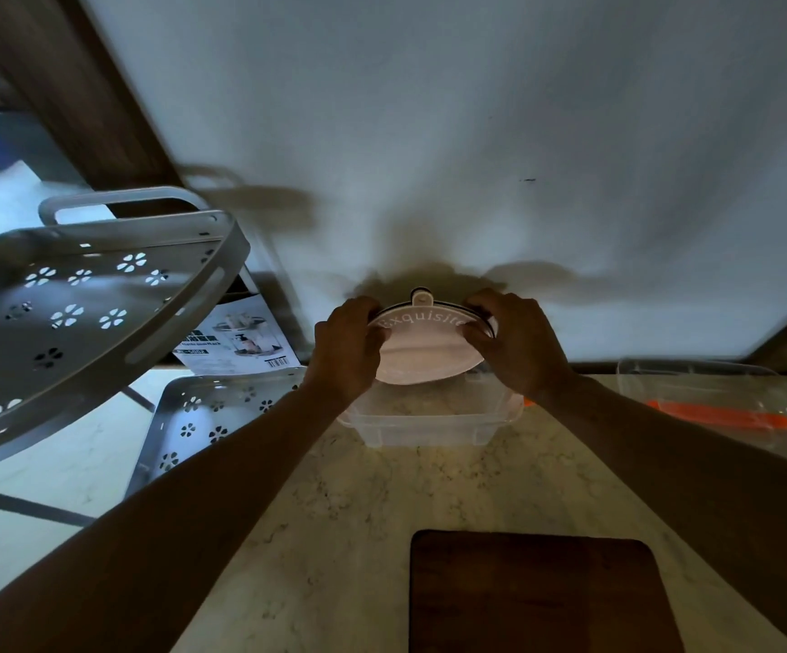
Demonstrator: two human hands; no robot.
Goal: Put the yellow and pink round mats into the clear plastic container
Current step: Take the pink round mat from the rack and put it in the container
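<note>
Above the container: pink round mat (422, 348), tilted, raised lettering facing the camera, a dark rim and tab at its top edge.
Left hand (349, 348): fingers clamped on the mat's left edge.
Right hand (516, 344): fingers clamped on the right edge.
Clear plastic container (429, 424): open, on the marble counter (335, 534), just below the mat.
Yellow mat: cannot tell.
Near edge: dark wooden board (537, 596).

Dark wooden board (542, 600), grey perforated rack (76, 294), orange-handled lid (712, 407).
</note>
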